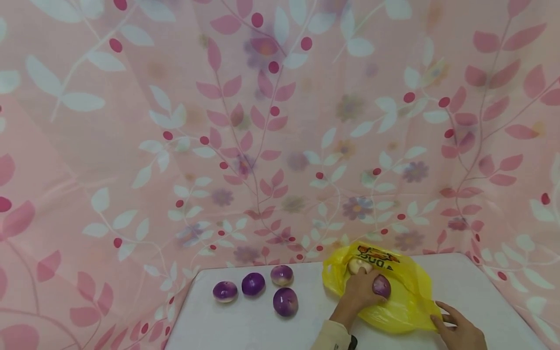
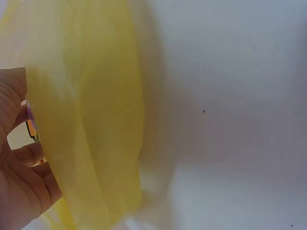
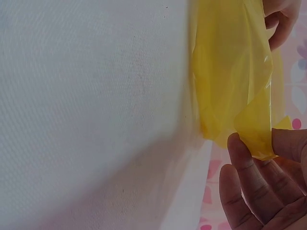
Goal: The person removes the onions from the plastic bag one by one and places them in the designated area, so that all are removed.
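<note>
A yellow plastic bag [image 1: 398, 311] with dark printing lies spread on the table, its mouth toward the left. My left hand [image 1: 359, 290] reaches over the bag's opening and holds a purple turnip [image 1: 381, 287] between thumb and fingers. Just past the fingertips a pale turnip [image 1: 358, 265] shows inside the bag. In the left wrist view, yellow plastic hides most of what the left fingers hold. My right hand [image 1: 460, 329] pinches the bag's right-hand corner between thumb and fingers, seen close in the right wrist view, where the bag corner [image 3: 259, 129] hangs between them.
Left of the bag, several purple-and-white turnips stand on the white table: one at far left [image 1: 225, 291], a darker one [image 1: 253, 284], one behind [image 1: 282, 275] and one nearer [image 1: 286, 302]. A pink floral curtain [image 1: 262, 146] rises behind the table.
</note>
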A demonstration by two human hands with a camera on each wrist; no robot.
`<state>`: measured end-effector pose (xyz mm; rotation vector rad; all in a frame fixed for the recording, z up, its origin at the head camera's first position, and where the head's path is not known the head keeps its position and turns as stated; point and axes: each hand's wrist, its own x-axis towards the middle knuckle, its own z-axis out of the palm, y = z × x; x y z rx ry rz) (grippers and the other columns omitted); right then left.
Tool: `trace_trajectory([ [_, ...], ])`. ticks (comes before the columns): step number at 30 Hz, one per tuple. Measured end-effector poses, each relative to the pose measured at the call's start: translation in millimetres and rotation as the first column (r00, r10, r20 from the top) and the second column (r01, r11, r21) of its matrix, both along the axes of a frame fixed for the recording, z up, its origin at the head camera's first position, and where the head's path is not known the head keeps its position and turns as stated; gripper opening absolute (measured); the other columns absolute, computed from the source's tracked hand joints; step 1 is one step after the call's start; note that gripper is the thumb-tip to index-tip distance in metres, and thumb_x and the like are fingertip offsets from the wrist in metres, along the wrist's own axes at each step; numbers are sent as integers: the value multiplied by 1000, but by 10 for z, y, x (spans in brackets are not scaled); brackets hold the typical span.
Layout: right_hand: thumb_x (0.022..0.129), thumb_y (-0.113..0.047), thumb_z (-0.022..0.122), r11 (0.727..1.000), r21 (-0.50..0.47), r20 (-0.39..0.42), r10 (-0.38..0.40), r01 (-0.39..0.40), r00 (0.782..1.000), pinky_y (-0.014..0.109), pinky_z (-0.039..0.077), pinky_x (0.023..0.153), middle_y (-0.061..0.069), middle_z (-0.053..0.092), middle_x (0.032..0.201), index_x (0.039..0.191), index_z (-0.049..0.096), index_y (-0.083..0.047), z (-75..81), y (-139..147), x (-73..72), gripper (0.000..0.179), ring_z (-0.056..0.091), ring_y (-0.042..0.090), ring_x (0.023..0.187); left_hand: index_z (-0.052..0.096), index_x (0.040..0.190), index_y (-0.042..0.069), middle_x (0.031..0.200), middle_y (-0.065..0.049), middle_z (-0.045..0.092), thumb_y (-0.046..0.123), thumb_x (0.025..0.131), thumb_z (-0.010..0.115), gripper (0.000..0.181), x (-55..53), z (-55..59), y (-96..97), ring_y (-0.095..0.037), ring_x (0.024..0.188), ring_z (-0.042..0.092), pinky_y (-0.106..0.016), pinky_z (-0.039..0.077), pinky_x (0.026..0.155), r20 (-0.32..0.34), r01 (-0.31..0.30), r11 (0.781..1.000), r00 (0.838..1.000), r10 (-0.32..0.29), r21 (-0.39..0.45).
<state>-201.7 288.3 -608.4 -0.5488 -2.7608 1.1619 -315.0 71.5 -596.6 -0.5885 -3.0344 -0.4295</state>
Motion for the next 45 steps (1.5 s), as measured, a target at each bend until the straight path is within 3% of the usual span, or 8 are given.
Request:
trace_trajectory([
  [8,85,-38,76,1000,-1,20,-9,9,1000,46,56,65,26,69,97,128,53,6,-32,7,-32,66,69,32,73,55,130,43,109,6,49,57,70,83,68,35,93,-54,-8,80,53,-23,46,73,-62,5,1000,998,-4,8],
  [22,85,-43,75,1000,-18,43,-6,7,999,46,56,65,27,68,98,130,52,6,-43,10,-38,70,70,33,74,57,130,41,112,5,49,54,70,84,67,110,268,-248,-9,81,56,-24,50,72,-69,-36,993,997,44,116],
  [32,85,-40,75,1000,-16,17,-8,8,1000,47,56,66,26,69,97,130,53,5,-23,-5,-13,67,70,33,74,57,131,41,114,6,53,54,71,84,66,129,387,-380,-10,88,58,-29,52,77,-63,-45,984,996,57,174],
  [39,84,-43,76,1000,-11,58,-26,27,998,46,55,65,27,68,99,130,52,4,-66,4,-40,70,69,32,72,58,125,42,114,6,51,53,71,84,61,140,385,-522,-12,88,57,-31,53,78,-28,-62,967,997,72,249],
  [45,83,-41,77,1000,-8,21,-23,23,1000,46,56,65,26,69,96,129,53,5,-82,12,-42,69,70,31,70,59,128,40,106,6,51,55,70,84,65,146,358,-625,-10,85,55,-29,53,74,-30,-62,962,997,73,266],
])
